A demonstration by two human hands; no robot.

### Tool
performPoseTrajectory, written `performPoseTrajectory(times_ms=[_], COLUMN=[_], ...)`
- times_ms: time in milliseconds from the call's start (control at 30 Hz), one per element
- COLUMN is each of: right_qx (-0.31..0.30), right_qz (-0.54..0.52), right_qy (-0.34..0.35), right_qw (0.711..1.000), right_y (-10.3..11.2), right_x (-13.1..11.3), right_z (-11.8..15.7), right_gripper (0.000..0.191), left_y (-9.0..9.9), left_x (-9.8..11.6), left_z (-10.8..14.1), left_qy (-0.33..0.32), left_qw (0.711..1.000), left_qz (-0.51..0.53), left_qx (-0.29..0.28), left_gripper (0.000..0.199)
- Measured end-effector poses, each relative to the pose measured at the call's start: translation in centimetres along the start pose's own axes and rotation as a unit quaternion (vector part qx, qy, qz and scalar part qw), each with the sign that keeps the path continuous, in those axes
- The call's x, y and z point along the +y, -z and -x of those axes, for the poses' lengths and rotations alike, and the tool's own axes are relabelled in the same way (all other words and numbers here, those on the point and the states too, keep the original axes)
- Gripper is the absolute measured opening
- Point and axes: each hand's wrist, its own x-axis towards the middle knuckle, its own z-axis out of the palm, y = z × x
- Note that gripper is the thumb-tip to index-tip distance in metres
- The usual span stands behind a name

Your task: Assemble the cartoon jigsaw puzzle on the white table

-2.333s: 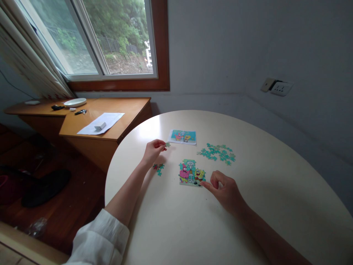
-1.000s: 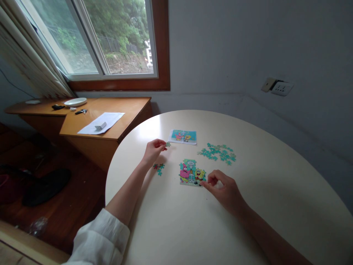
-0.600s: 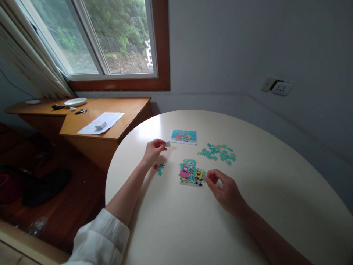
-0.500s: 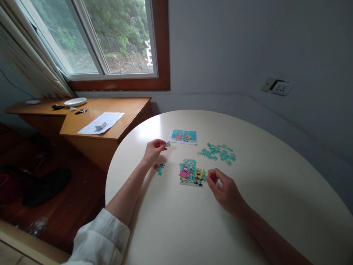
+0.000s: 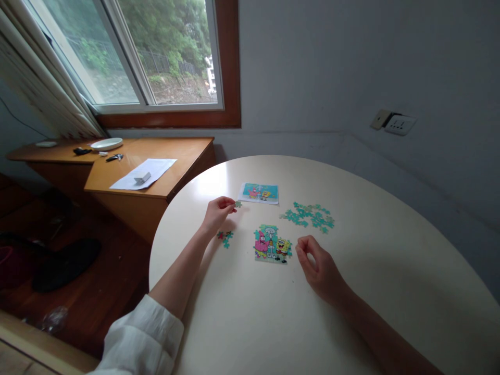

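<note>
A partly joined puzzle (image 5: pixel 271 245) with pink, white and yellow cartoon figures lies in the middle of the round table. My left hand (image 5: pixel 219 212) pinches a pale green puzzle piece (image 5: pixel 238 204) beside the lower left corner of the picture sheet (image 5: pixel 260 193). Just right of the joined puzzle is my right hand (image 5: pixel 315 263), its thumb and forefinger pressed together; whatever is between them, if anything, is too small to make out. Several loose green pieces (image 5: pixel 308 215) are spread at the back right. A small cluster of pieces (image 5: pixel 225 239) lies below my left hand.
The round white table (image 5: pixel 242 323) fills the front. At the back left, a wooden desk (image 5: pixel 183 156) bears a white paper (image 5: pixel 160 167), a small grey-white block (image 5: pixel 142 178) and a white plate (image 5: pixel 107 144). A wall socket (image 5: pixel 400 125) is at right.
My right hand has shifted slightly right, away from the edge of the joined puzzle. My left hand and the piece in it have stayed where they were.
</note>
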Motion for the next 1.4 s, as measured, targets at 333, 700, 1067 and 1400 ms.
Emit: performPoseTrajectory(times_ms=[333, 700, 1067, 1400], right_qx=[0.006, 0.016, 0.004, -0.012], right_qz=[-0.016, -0.067, -0.145, -0.146], right_qy=[-0.014, -0.069, -0.093, -0.113], right_qw=[1.0, 0.995, 0.985, 0.983], right_y=[-0.18, -0.34, -0.25, -0.39], right_x=[0.31, 0.4, 0.46, 0.87], right_z=[0.14, 0.25, 0.51, 0.62], right_gripper=[0.015, 0.018, 0.018, 0.018], left_y=[-0.03, -0.02, -0.04, -0.04], left_x=[0.07, 0.04, 0.06, 0.06], left_z=[0.05, 0.07, 0.06, 0.08], left_qy=[0.004, 0.003, 0.005, 0.002], left_qw=[1.0, 1.0, 1.0, 1.0], left_qz=[0.0, -0.006, 0.0, 0.002], left_qx=[0.0, 0.002, -0.001, -0.001], left_gripper=[0.012, 0.012, 0.012, 0.014])
